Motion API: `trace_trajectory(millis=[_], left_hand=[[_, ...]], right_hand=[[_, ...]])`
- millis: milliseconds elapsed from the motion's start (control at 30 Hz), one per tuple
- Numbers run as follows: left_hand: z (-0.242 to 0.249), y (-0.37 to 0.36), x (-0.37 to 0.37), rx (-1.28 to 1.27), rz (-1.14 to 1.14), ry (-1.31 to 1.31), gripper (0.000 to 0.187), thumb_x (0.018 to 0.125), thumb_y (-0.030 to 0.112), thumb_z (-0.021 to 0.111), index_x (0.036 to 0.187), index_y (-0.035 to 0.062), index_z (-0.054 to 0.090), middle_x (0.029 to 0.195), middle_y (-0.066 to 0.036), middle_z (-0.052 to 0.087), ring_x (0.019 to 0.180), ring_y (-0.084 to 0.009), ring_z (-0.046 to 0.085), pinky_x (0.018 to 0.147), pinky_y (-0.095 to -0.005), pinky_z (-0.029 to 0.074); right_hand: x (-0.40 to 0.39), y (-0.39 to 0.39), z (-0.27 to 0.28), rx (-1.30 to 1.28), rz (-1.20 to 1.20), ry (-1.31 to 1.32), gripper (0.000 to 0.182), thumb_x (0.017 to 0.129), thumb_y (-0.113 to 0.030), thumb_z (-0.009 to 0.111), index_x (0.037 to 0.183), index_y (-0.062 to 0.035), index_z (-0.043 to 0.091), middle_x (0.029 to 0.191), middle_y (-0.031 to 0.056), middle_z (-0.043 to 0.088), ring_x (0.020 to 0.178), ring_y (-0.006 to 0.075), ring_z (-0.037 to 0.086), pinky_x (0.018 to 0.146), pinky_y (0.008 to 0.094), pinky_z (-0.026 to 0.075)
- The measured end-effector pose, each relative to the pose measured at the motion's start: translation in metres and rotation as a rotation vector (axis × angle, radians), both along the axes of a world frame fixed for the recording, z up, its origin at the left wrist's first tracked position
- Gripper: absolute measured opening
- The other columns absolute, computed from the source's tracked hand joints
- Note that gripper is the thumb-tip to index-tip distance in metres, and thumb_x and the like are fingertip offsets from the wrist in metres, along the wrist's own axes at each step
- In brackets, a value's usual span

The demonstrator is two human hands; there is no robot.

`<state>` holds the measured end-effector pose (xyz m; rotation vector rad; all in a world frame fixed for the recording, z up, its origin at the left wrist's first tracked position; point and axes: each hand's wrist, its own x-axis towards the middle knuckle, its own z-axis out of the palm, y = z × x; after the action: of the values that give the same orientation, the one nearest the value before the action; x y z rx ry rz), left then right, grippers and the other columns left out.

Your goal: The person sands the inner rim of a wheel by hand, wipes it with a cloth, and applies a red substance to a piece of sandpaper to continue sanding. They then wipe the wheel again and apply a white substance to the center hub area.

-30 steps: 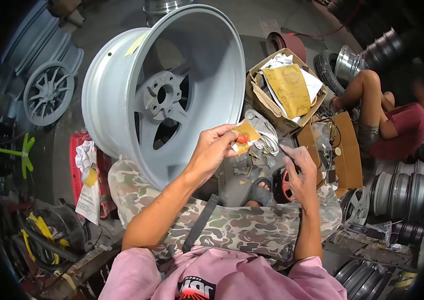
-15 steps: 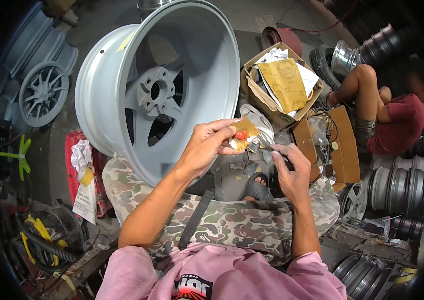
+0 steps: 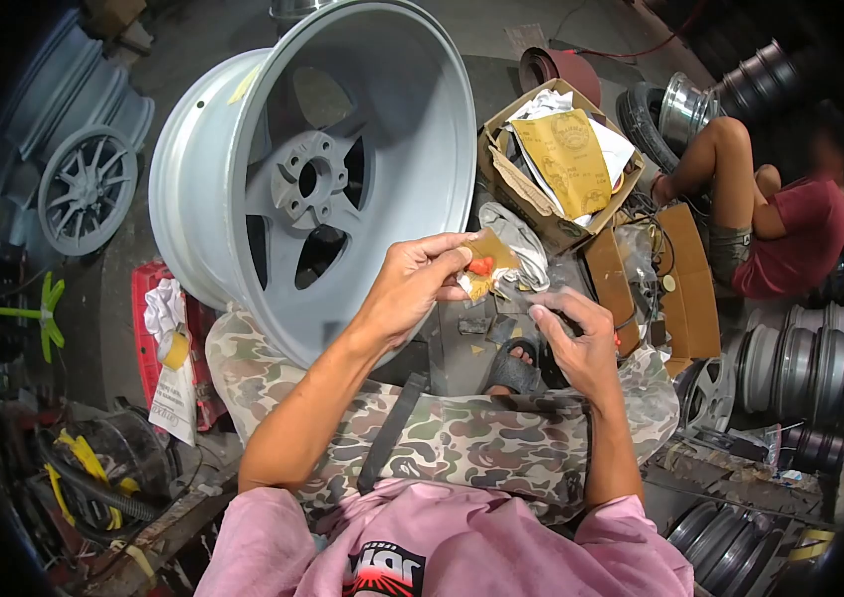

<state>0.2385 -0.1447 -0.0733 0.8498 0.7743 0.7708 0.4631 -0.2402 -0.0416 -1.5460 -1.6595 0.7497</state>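
Note:
My left hand (image 3: 414, 284) pinches a folded piece of tan sandpaper (image 3: 489, 248) between thumb and fingers. A dab of orange-red paste (image 3: 481, 266) sits on it. My right hand (image 3: 581, 338) is closed in a pinch, just right of the sandpaper, on a thin grey blade-like piece (image 3: 515, 294) whose exact kind is too small to tell. Its tip points toward the sandpaper. A large grey wheel rim (image 3: 382, 249) stands tilted beyond my left hand, its hollow side facing me. Behind the sandpaper lies a crumpled whitish cloth (image 3: 518, 242).
A cardboard box (image 3: 561, 235) of paper and sandpaper stands ahead right, beside an open carton (image 3: 688, 289). A red case (image 3: 148, 368) is at left. Several rims (image 3: 795, 368) are stacked at right. A person in a red shirt (image 3: 805, 239) sits at far right.
My right hand has shifted slightly left and down, with the thin grey piece now pointing toward the sandpaper. My left hand stays nearly in place, still holding the sandpaper.

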Motion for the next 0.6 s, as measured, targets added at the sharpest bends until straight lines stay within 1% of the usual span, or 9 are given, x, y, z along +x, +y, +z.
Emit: trace_trajectory(millis=[33,100,133,167,200,233,300,433,600], left_hand=[[0.002,0.0,0.0,-0.007,0.033,-0.016,0.036,0.103,0.013,0.059,0.133,-0.0063,0.063,0.095,-0.003,0.067,0.081,-0.0053,0.063,0.072,-0.0177,0.058],[0.009,0.0,0.001,-0.045,0.086,-0.021,0.036,0.103,0.012,0.059,0.134,-0.0063,0.063,0.092,-0.001,0.065,0.079,-0.0049,0.062,0.073,-0.0188,0.058],[0.011,0.001,0.003,-0.087,0.14,-0.029,0.037,0.102,0.012,0.059,0.134,-0.0063,0.062,0.089,0.0,0.064,0.076,-0.0046,0.061,0.073,-0.0198,0.059],[0.006,0.002,0.003,-0.084,0.14,-0.036,0.037,0.102,0.012,0.059,0.134,-0.0063,0.062,0.089,0.0,0.064,0.076,-0.0046,0.061,0.073,-0.0198,0.059],[-0.001,0.003,0.001,-0.09,0.109,-0.034,0.038,0.102,0.014,0.061,0.135,-0.0054,0.061,0.097,-0.004,0.067,0.08,-0.0058,0.064,0.075,-0.0223,0.062],[-0.006,0.004,0.0,-0.096,0.076,-0.031,0.039,0.102,0.016,0.062,0.135,-0.0046,0.061,0.106,-0.007,0.07,0.084,-0.007,0.067,0.076,-0.0247,0.064],[-0.008,0.004,-0.001,-0.125,0.056,-0.056,0.039,0.102,0.015,0.061,0.135,-0.0062,0.06,0.107,-0.009,0.07,0.086,-0.0085,0.068,0.078,-0.0279,0.065],[0.0,0.002,-0.002,-0.187,-0.003,-0.185,0.037,0.102,0.012,0.059,0.131,-0.011,0.058,0.11,-0.014,0.07,0.094,-0.0152,0.071,0.084,-0.0352,0.066],[0.003,0.0,-0.002,-0.227,-0.001,-0.285,0.034,0.101,0.01,0.059,0.126,-0.0122,0.058,0.114,-0.017,0.069,0.101,-0.0212,0.073,0.086,-0.0362,0.066]], right_hand=[[0.002,0.0,-0.002,0.003,-0.001,0.001,0.014,0.093,-0.003,0.07,0.104,0.0032,0.074,0.084,0.0089,0.066,0.066,0.0133,0.059,0.053,0.0281,0.051],[0.006,-0.002,-0.007,0.021,0.009,-0.004,0.014,0.093,-0.002,0.069,0.105,0.0026,0.074,0.085,0.009,0.066,0.071,0.0143,0.06,0.063,0.0287,0.05],[0.007,-0.002,-0.005,0.025,0.01,-0.009,0.014,0.093,-0.002,0.069,0.105,0.0026,0.074,0.085,0.009,0.066,0.071,0.0143,0.06,0.063,0.0287,0.05],[0.007,-0.002,-0.003,0.024,-0.031,0.02,0.015,0.092,-0.001,0.069,0.106,0.0022,0.075,0.086,0.009,0.066,0.074,0.0149,0.06,0.067,0.0287,0.049],[0.007,-0.002,-0.002,0.023,-0.074,0.05,0.016,0.092,0.0,0.069,0.107,0.0018,0.075,0.087,0.009,0.066,0.076,0.0156,0.06,0.071,0.0286,0.048],[0.006,-0.001,-0.002,0.025,-0.076,0.045,0.016,0.092,0.0,0.069,0.107,0.0018,0.075,0.087,0.009,0.066,0.076,0.0156,0.06,0.071,0.0286,0.048],[0.003,0.002,-0.007,0.22,-0.054,-0.029,0.023,0.09,0.003,0.07,0.111,-0.0003,0.075,0.09,0.0083,0.063,0.078,0.0159,0.059,0.072,0.028,0.048],[-0.002,0.003,-0.007,0.263,-0.067,-0.081,0.031,0.087,0.005,0.072,0.116,-0.0031,0.076,0.091,0.0077,0.06,0.078,0.0169,0.058,0.071,0.0286,0.047],[-0.007,0.004,-0.012,0.359,-0.088,-0.172,0.038,0.082,0.007,0.077,0.119,-0.0067,0.076,0.092,0.0072,0.058,0.077,0.0168,0.058,0.069,0.03,0.047]])
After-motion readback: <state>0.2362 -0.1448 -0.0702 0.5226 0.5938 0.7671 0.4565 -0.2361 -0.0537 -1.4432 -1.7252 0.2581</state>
